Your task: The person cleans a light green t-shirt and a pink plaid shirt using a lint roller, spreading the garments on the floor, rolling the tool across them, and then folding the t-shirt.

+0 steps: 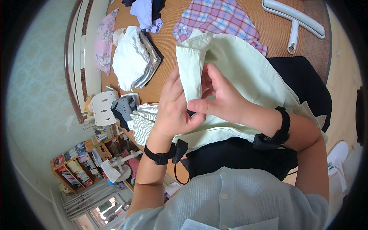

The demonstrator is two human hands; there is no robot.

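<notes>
A pale green button-front shirt lies spread across my lap and the woven mat. Between my hands, a narrow folded part of it, perhaps a sleeve end or cuff, stands raised. My left hand supports this fold from the left, its fingers partly behind the cloth. From the right, my right hand pinches the fold, with the thumb across its lower end and the fingers curled at its side. Both wrists wear black straps with small devices.
Beyond the shirt lies a plaid shirt. Left are a stack of folded white clothes, a striped garment and a floral pillow. A white T-shaped handled tool rests on the woven mat; black cloth lies right.
</notes>
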